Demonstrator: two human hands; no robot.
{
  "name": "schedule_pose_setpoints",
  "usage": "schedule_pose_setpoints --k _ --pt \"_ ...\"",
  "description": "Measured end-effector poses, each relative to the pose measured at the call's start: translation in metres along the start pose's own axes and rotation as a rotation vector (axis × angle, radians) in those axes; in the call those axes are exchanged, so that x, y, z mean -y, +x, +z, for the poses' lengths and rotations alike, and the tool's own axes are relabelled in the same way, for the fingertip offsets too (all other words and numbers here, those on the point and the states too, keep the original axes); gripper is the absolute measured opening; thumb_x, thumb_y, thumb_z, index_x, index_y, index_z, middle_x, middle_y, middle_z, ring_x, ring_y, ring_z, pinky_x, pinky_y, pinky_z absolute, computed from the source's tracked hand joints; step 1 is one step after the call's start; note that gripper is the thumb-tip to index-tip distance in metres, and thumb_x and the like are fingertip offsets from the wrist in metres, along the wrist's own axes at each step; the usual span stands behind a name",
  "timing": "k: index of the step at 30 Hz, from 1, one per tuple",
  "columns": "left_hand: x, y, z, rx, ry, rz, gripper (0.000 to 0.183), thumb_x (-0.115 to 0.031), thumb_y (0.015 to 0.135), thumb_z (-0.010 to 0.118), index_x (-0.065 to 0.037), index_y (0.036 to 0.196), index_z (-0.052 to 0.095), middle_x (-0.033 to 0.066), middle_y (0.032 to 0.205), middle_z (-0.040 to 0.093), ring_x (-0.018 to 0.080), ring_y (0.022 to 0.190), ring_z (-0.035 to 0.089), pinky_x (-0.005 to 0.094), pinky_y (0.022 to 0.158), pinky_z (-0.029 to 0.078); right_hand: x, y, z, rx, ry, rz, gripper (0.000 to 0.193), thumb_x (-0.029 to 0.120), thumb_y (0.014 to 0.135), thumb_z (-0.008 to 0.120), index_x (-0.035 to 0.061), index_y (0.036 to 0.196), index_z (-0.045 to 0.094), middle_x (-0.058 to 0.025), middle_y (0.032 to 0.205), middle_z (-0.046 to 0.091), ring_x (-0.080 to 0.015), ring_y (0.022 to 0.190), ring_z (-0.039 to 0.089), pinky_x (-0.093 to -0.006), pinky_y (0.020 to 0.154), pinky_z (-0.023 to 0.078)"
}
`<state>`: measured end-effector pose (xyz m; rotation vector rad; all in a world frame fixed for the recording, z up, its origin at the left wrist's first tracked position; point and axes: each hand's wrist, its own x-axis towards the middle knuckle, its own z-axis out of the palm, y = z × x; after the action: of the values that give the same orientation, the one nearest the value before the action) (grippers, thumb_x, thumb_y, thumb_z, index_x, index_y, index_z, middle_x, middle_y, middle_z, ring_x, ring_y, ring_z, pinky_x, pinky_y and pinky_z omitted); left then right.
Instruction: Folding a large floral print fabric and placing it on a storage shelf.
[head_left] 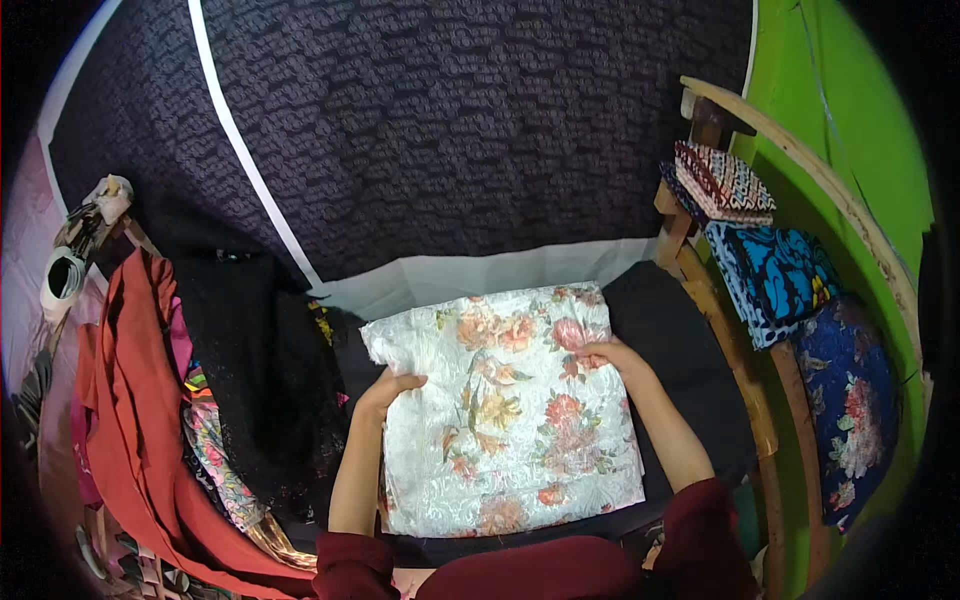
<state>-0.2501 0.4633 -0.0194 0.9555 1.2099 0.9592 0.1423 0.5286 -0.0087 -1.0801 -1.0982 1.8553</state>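
Note:
A folded white cloth (500, 430) with a shiny weave and pink, orange and yellow flowers lies flat in front of me. My left hand (393, 388) holds its left edge, thumb on top and the other fingers hidden beneath. On the opposite side, my right hand (615, 360) grips the right edge near the far corner, with most of its fingers out of sight under the cloth. The far left corner looks bunched and slightly raised. Under the cloth is a black padded surface (675, 340).
Rust-red fabric (140, 400) and black fabric (245, 370) hang over a rail at left. Along the wooden frame (745, 400) at right sit folded patterned cloths (730, 185), a blue-and-black one (775, 280) and a navy floral one (850, 410). Dark patterned cloth (480, 130) covers the far side.

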Motion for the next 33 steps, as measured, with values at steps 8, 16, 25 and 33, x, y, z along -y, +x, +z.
schedule_pose_setpoints --k 8,16,25,33 --pt "-0.142 -0.015 -0.014 -0.152 0.272 0.469 0.053 -0.018 0.072 0.072 0.002 0.115 0.049 0.0085 0.105 0.057 0.0155 0.092 0.054 0.0292 0.077 0.046 0.126 -0.015 0.046 0.054 -0.138 -0.525 0.010 0.009 0.076 0.062 -0.0006 0.081 0.062 -0.0058 0.063 0.060 -0.0092 0.047 0.051 -0.0193 0.043 0.037" --pt "-0.144 -0.005 -0.075 -0.235 0.524 0.991 0.034 -0.024 0.085 0.057 -0.004 0.113 0.054 0.0105 0.111 0.057 0.0191 0.102 0.051 0.0316 0.089 0.038 0.148 -0.032 0.024 -0.187 -0.435 -0.859 0.023 0.007 0.076 0.062 0.0007 0.098 0.059 -0.0068 0.088 0.061 -0.0166 0.079 0.057 -0.0267 0.065 0.046" --pt "0.062 -0.088 -0.004 0.169 0.549 0.852 0.030 -0.020 0.089 0.046 -0.006 0.114 0.054 0.0105 0.112 0.056 0.0165 0.103 0.051 0.0311 0.092 0.037 -0.037 -0.131 -0.004 0.423 -0.729 -0.388 0.032 0.020 0.089 0.038 0.0094 0.104 0.064 -0.0134 0.125 0.049 -0.0237 0.128 0.031 -0.0457 0.107 -0.002" --pt "0.049 -0.126 0.007 0.528 0.882 0.672 0.034 -0.019 0.095 0.030 -0.007 0.116 0.053 0.0119 0.112 0.056 0.0157 0.103 0.052 0.0286 0.091 0.037 -0.033 -0.168 0.011 0.243 -1.146 -0.346 0.048 0.025 0.074 0.060 0.0213 0.121 0.053 -0.0088 0.131 0.044 -0.0248 0.129 0.031 -0.0545 0.103 -0.007"
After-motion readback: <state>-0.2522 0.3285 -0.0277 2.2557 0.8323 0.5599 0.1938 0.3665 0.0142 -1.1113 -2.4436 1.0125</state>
